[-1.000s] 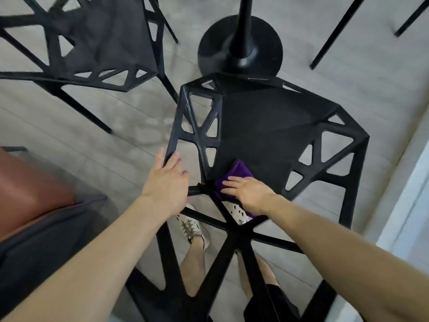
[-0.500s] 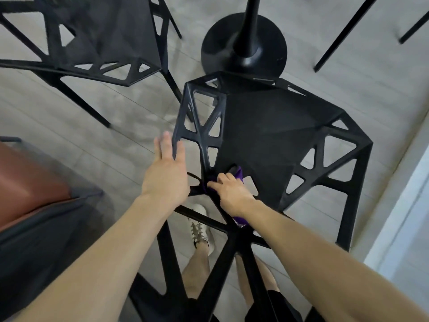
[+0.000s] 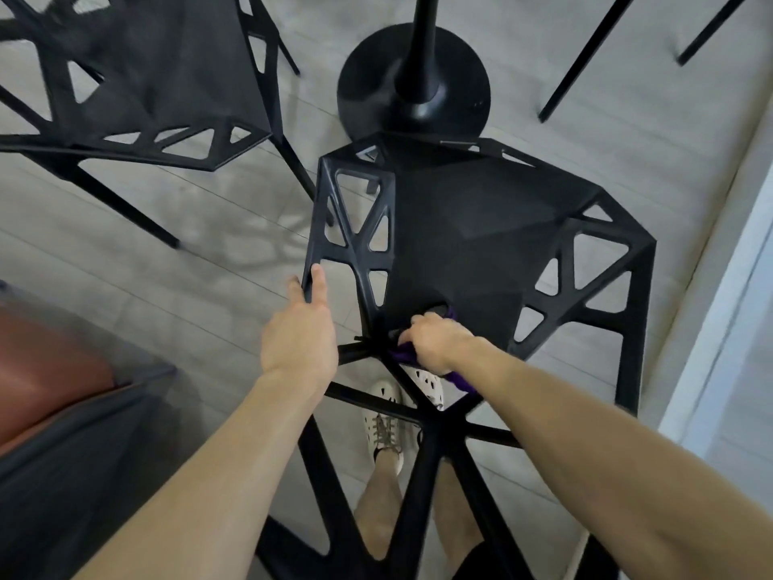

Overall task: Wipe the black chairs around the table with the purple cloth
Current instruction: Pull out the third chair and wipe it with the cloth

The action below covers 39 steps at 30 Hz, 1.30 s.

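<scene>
Status: work in progress on one chair; the remainder cannot be confirmed as done.

The right hand (image 3: 435, 341) is closed around the bunched purple cloth (image 3: 460, 380). It presses the cloth against the near chair (image 3: 481, 244) where the back of the seat meets the backrest struts. Most of the cloth is hidden under the hand, with only purple edges showing.

The left hand (image 3: 299, 341) holds the left side rail of the same chair, the rail running between its digits. We judge that it is steadying the frame.

We see no streaks, dust or damp marks on the seat panel, so we cannot tell which of its surfaces are already wiped. The open side frames and the legs most likely remain.

A second black chair (image 3: 167, 69) stands at upper left, well apart from both hands, with nothing to show whether it has been wiped. Thin black legs (image 3: 581, 60) at upper right may belong to further chairs, though we cannot say so for certain. The counter's pedestal base (image 3: 468, 98) stands just beyond the near chair.

Our assessment is that at least one full chair is outstanding, and probably more.
</scene>
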Each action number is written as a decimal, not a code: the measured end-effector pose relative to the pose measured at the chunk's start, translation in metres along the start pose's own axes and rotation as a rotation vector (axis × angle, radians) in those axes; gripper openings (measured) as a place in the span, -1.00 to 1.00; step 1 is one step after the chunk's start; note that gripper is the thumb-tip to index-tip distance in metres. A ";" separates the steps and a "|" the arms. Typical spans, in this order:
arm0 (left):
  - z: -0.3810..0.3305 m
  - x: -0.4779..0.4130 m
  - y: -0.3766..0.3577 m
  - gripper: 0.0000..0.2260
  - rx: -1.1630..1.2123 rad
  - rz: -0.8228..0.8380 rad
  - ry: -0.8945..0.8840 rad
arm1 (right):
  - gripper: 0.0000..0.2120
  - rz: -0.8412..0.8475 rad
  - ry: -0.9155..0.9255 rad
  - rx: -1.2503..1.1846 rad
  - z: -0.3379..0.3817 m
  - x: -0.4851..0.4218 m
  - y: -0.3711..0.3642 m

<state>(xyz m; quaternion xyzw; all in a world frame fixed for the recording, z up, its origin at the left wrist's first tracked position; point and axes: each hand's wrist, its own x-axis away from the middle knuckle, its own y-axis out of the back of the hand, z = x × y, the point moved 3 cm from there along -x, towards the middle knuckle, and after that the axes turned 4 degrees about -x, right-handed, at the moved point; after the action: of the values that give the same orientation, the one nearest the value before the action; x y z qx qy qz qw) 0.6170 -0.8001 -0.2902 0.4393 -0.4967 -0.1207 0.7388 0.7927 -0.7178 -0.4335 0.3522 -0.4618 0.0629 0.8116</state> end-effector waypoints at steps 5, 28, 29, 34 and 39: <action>-0.001 0.000 -0.004 -0.09 -0.012 -0.045 0.000 | -0.46 -0.108 -0.067 -0.162 0.030 0.006 -0.020; -0.079 0.049 0.034 -0.51 0.063 0.063 -0.336 | -0.56 -0.665 -0.387 -0.808 -0.131 0.234 0.057; -0.088 0.055 0.039 -0.51 0.095 0.089 -0.364 | -0.56 -0.685 -0.355 -0.798 -0.130 0.242 0.067; -0.124 0.082 0.070 -0.53 0.128 0.060 -0.396 | -0.56 -0.638 -0.137 -0.624 -0.140 0.270 0.119; -0.147 0.117 0.097 -0.56 0.174 0.021 -0.197 | -0.55 -0.479 0.055 -0.285 -0.165 0.289 0.161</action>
<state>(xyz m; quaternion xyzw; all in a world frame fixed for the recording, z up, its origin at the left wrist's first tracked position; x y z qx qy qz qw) 0.7713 -0.7373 -0.1604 0.4825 -0.5800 -0.1118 0.6468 1.0033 -0.5588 -0.1754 0.3320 -0.3472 -0.1868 0.8569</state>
